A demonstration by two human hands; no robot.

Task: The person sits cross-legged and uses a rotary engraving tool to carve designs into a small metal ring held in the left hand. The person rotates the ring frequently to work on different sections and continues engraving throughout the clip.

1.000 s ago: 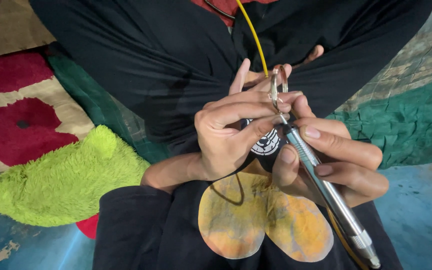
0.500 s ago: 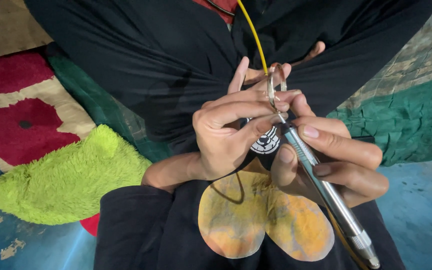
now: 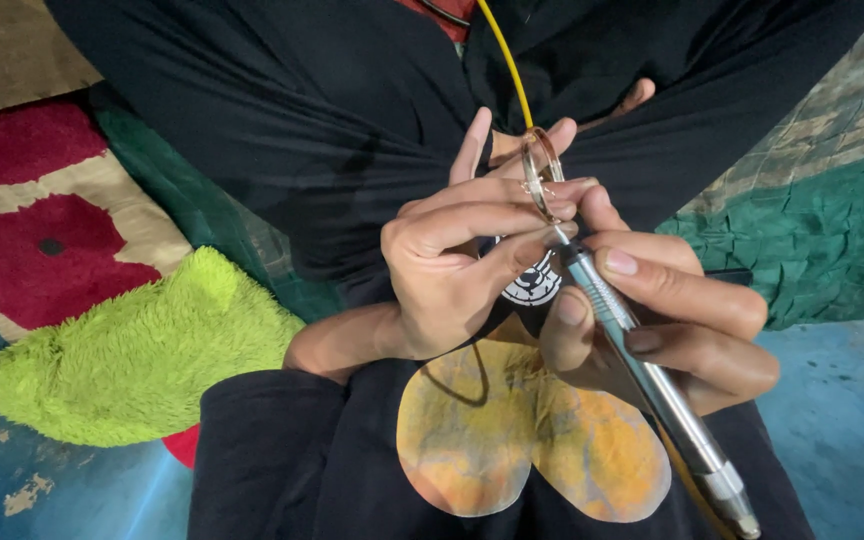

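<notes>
My left hand [image 3: 462, 260] pinches a thin metal ring-shaped bangle [image 3: 542, 172] between thumb and fingers, held upright over my lap. My right hand [image 3: 667, 315] grips a slim silver pen-shaped rotary tool [image 3: 652, 375], held like a pencil. Its fine tip touches the lower edge of the bangle beside my left fingertips. The tool's rear end runs down toward the lower right corner. A yellow cord [image 3: 507, 60] runs up from behind the bangle toward the top of the view.
I sit cross-legged in black clothing [image 3: 282, 170] with an orange print [image 3: 522, 440] on the front. A lime-green fluffy cushion [image 3: 122, 360] lies at the left on a red-and-tan rug [image 3: 42, 240]. Green cloth [image 3: 812, 220] and blue floor [image 3: 852, 420] are at the right.
Both hands stay nearly still. The bangle and the tool tip have shifted only very slightly in my fingers.
</notes>
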